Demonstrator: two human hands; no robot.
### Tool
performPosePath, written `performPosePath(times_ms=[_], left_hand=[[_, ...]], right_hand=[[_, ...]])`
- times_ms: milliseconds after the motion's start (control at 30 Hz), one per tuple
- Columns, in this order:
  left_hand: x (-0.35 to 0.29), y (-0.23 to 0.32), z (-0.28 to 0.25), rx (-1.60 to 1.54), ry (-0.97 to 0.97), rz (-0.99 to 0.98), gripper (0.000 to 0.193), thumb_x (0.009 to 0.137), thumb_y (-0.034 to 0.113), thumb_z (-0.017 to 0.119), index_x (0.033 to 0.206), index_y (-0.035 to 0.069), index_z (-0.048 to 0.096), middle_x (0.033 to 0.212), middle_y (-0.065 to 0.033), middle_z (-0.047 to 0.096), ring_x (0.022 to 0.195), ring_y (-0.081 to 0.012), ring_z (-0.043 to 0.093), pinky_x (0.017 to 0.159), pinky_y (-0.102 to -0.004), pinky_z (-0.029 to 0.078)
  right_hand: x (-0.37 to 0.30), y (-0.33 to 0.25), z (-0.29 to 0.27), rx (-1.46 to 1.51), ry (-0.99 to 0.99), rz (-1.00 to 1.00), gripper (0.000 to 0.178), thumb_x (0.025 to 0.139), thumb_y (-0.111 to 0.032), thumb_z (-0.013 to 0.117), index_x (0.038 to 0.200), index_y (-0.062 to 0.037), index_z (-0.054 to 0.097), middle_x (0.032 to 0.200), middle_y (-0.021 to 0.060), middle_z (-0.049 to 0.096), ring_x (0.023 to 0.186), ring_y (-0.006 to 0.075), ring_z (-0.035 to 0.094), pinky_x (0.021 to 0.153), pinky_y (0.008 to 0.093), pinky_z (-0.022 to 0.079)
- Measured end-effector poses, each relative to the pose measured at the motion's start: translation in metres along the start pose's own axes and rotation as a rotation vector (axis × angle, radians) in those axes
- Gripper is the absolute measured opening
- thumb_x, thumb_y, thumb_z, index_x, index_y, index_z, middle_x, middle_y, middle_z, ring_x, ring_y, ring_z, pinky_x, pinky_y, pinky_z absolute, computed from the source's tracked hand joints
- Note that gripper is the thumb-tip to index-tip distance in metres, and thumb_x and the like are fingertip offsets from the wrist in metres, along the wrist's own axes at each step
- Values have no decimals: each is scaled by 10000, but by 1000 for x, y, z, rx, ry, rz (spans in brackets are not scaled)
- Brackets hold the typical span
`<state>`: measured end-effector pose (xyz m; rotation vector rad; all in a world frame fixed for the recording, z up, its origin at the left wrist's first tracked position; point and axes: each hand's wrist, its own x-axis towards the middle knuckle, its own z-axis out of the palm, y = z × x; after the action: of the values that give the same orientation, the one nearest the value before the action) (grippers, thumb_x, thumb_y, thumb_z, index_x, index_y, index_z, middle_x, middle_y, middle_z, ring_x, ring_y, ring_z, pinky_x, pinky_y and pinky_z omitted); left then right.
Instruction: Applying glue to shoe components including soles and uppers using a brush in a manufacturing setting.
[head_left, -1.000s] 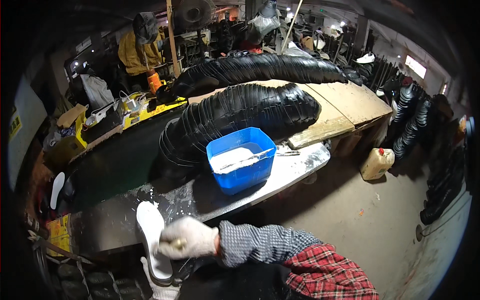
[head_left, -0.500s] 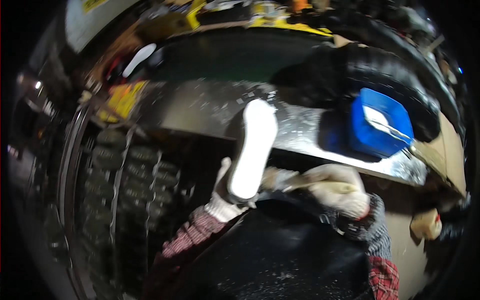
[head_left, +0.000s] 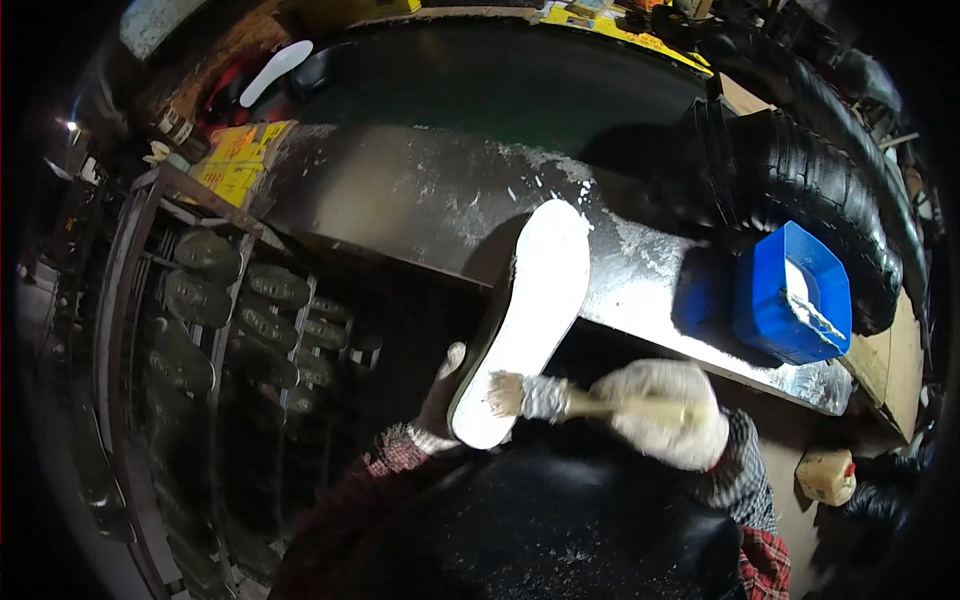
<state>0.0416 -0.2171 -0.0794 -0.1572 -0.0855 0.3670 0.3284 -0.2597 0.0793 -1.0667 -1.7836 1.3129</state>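
Observation:
My left hand (head_left: 436, 408), in a glove, grips a shoe (head_left: 535, 300) from beneath at its heel end. The shoe's white sole faces up, and a dark edge shows along its left side. Only the thumb and part of the palm show; the other fingers are hidden under the shoe. In my gloved right hand (head_left: 665, 412) is a paintbrush (head_left: 545, 397), its handle lying across to the left. Its bristles touch the sole near the heel. At the right, a blue tub (head_left: 795, 295) holds something white, with white residue on its rim.
The tub stands on a metal-edged bench (head_left: 400, 205) spotted with white. Another white sole (head_left: 277, 73) lies at the far left. A rack (head_left: 225, 350) of dark green shoes stands left. Black rubber rolls (head_left: 800, 180) lie behind the tub; a pale jug (head_left: 827, 477) is below right.
The brush has moved from beside the shoe onto the heel part of the sole. The shoe tilts a little more to the right, and the whole view has shifted slightly.

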Motion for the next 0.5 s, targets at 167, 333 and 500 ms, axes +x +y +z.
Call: performPosePath(times_ms=[167, 333, 500], left_hand=[[-3, 3, -6, -61, 53, 37, 800, 868, 668, 458, 1451, 128, 355, 1359, -189, 505, 1080, -485, 574, 1008, -661, 354], [-16, 6, -18, 32, 60, 66, 814, 861, 666, 474, 1441, 103, 372, 1327, -218, 522, 1042, -498, 584, 1001, -666, 354], [-6, 7, 30, -34, 242, 66, 1035, 722, 818, 486, 1319, -26, 455, 1051, -328, 609, 827, -474, 644, 619, -529, 555]], right_hand=[[27, 52, -51, 262, 666, 159, 244, 900, -92, 652, 1117, 15, 624, 1050, 97, 657, 941, 142, 614, 824, 257, 511], [37, 33, -29, -708, 259, -154, 374, 775, 58, 692, 1132, -25, 622, 967, 113, 625, 873, 233, 626, 769, 315, 508], [-5, 21, 11, -450, 206, -322, 381, 761, -32, 734, 1126, -77, 634, 906, 120, 637, 793, 268, 633, 673, 348, 518]])
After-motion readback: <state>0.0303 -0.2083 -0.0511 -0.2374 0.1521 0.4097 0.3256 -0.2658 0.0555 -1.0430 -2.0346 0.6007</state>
